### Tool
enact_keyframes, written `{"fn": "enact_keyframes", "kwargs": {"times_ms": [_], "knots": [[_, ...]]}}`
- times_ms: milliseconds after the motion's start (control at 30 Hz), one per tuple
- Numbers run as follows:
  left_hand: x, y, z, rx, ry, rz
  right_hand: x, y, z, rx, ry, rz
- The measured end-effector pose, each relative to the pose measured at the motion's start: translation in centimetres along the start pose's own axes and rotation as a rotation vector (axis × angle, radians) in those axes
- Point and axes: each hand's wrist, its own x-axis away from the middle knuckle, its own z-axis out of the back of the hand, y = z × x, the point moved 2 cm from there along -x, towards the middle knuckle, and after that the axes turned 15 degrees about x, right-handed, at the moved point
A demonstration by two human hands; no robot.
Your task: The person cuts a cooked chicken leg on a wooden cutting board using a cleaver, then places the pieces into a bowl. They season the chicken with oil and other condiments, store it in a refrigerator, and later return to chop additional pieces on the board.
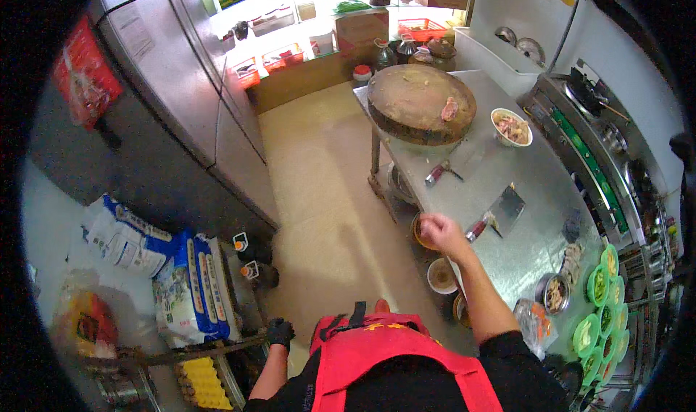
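Bare and loosely curled, my right hand [441,232] hangs over the near edge of the steel table [497,167]; whether its fingers hold anything cannot be told. My left hand [280,332], in a black glove, is low beside the rack at the left, its fingers partly hidden. Just right of my right hand a cleaver [504,211] lies flat. Farther up lies a tool with a dark red handle [435,174]. A thick round wooden chopping block [416,99] bears a piece of raw meat [449,109]. Right of it stands a white bowl of cut meat [511,128].
Green bowls of ingredients [587,335], a metal bowl [552,293] and a plastic bag [535,325] crowd the table's near right. A steel refrigerator [190,75] and stacked blue-white sacks [190,292] stand left. A stove [590,156] runs along the right.
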Motion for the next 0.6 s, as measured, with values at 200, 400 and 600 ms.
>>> {"fn": "enact_keyframes", "kwargs": {"times_ms": [200, 400, 600], "knots": [[-11.2, 5.5, -4.6, 0.009, -0.039, 0.005, -21.3, -2.9, 10.5, -0.075, 0.459, -0.126], [-27.6, 11.0, -8.3, 0.148, -0.086, -0.042, -32.8, -2.2, 12.4, -0.21, 0.58, -0.478], [-41.7, 25.0, -16.9, 0.078, -0.327, -0.147, -38.1, 1.6, 15.4, -0.323, 0.656, -0.552]]}}
